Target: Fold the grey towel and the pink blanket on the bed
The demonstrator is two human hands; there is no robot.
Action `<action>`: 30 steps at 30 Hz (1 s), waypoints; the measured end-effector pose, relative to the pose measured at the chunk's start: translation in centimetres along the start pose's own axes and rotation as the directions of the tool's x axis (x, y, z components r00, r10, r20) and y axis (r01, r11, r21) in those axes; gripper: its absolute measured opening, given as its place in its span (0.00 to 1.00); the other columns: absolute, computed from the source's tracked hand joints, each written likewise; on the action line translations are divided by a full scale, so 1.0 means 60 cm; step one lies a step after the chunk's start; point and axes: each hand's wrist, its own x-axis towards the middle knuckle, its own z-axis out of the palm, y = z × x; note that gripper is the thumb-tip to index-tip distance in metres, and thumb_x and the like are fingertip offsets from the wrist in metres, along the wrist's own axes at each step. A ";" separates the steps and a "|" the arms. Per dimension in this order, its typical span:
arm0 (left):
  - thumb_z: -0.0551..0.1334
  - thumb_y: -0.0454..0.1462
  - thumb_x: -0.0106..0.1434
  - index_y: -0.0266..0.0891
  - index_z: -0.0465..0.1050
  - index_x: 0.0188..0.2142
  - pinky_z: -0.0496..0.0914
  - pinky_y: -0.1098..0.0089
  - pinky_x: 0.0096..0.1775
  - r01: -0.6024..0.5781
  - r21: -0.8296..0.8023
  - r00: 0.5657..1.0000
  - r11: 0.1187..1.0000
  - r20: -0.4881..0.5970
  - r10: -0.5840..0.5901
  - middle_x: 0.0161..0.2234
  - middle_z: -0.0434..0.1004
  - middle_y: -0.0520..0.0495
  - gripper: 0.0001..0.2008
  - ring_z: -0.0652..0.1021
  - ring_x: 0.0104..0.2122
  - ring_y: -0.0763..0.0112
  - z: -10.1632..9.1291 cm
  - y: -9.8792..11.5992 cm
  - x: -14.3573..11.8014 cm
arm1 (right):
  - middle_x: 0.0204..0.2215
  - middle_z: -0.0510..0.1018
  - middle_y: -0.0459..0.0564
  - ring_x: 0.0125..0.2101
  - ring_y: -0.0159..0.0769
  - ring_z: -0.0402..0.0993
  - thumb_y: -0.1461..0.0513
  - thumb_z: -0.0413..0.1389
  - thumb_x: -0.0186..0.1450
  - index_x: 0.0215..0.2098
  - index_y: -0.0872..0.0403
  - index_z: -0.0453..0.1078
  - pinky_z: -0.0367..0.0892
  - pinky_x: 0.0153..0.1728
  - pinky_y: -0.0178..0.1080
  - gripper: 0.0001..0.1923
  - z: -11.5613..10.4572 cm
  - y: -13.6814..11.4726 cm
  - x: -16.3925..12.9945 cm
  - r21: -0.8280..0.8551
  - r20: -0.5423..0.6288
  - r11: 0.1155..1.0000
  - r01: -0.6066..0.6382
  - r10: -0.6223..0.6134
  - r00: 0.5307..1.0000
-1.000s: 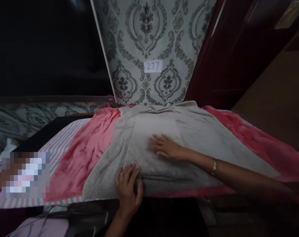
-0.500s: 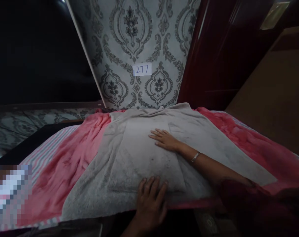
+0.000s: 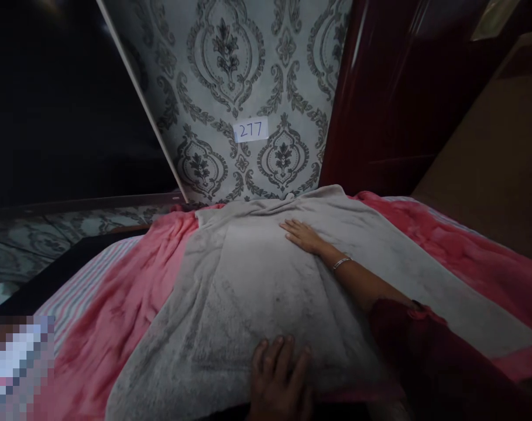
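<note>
A soft grey plush cloth is spread out in front of me. In its middle lies a flat, roughly rectangular grey layer; whether it is a separate piece or a fold of the same cloth, I cannot tell. My right hand, with a bracelet on the wrist, rests palm down on the far right part of this layer, its fingers spread. At the near edge my left hand lies on the cloth with its fingers extended forward; its lower part is dark.
Beneath the grey cloth is a pink plush blanket over a striped sheet. Behind stands a patterned wall with a paper label reading 277. A dark screen stands left, a dark red panel and a cardboard box right.
My right hand has slid slightly right and away from me over the grey layer. My left hand sits a little lower and further right in view, and the camera has shifted slightly.
</note>
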 end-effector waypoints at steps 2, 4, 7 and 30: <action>0.63 0.42 0.62 0.45 0.77 0.53 0.58 0.56 0.62 -0.001 0.002 0.998 1.000 0.063 0.001 0.50 0.81 0.43 0.20 0.75 0.52 0.58 -0.008 -0.001 0.004 | 0.73 0.49 0.51 0.71 0.50 0.44 0.48 0.39 0.75 0.74 0.45 0.51 0.45 0.67 0.58 0.31 -0.009 -0.010 -0.002 -0.004 0.007 1.000 -0.023 0.023 1.000; 0.64 0.41 0.61 0.43 0.76 0.55 0.57 0.55 0.62 -0.012 0.005 0.995 1.000 0.103 0.012 0.52 0.79 0.42 0.22 0.74 0.53 0.57 -0.016 -0.002 0.008 | 0.73 0.48 0.52 0.71 0.52 0.43 0.49 0.42 0.75 0.73 0.44 0.52 0.44 0.67 0.60 0.30 -0.026 -0.023 -0.006 -0.010 0.017 0.997 -0.070 0.070 0.997; 0.64 0.39 0.61 0.42 0.74 0.57 0.57 0.53 0.61 -0.034 0.016 0.986 0.999 0.163 0.031 0.54 0.77 0.41 0.24 0.72 0.54 0.55 -0.030 0.001 0.018 | 0.74 0.45 0.51 0.72 0.55 0.37 0.49 0.44 0.74 0.73 0.44 0.53 0.41 0.67 0.64 0.31 -0.056 -0.050 -0.028 -0.012 0.000 0.995 -0.098 0.098 0.995; 0.60 0.42 0.64 0.39 0.74 0.57 0.45 0.46 0.66 -0.259 0.078 0.929 0.963 0.293 0.226 0.56 0.75 0.39 0.23 0.68 0.57 0.52 0.015 0.075 0.013 | 0.74 0.43 0.47 0.72 0.52 0.38 0.47 0.39 0.75 0.74 0.40 0.48 0.46 0.65 0.65 0.30 -0.028 -0.088 -0.145 -0.033 0.106 0.998 0.054 -0.050 0.993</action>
